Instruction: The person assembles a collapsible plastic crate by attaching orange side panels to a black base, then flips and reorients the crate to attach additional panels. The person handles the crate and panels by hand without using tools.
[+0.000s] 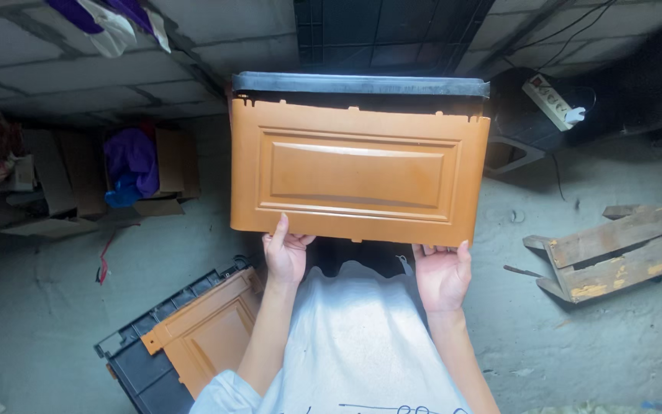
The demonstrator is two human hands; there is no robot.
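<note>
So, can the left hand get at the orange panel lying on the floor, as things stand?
Probably not right now: the left hand is gripping the lower edge of the held panel. The floor panel lies uncovered below it.

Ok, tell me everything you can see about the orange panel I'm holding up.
The orange panel is a wide rectangle that looks like moulded plastic, with a raised, framed centre like a cabinet door. A dark grey strip runs along its top edge, and small tabs stick out along the top and bottom edges. It is held up facing the camera, roughly level. The left hand and right hand grip its bottom edge from below.
</note>
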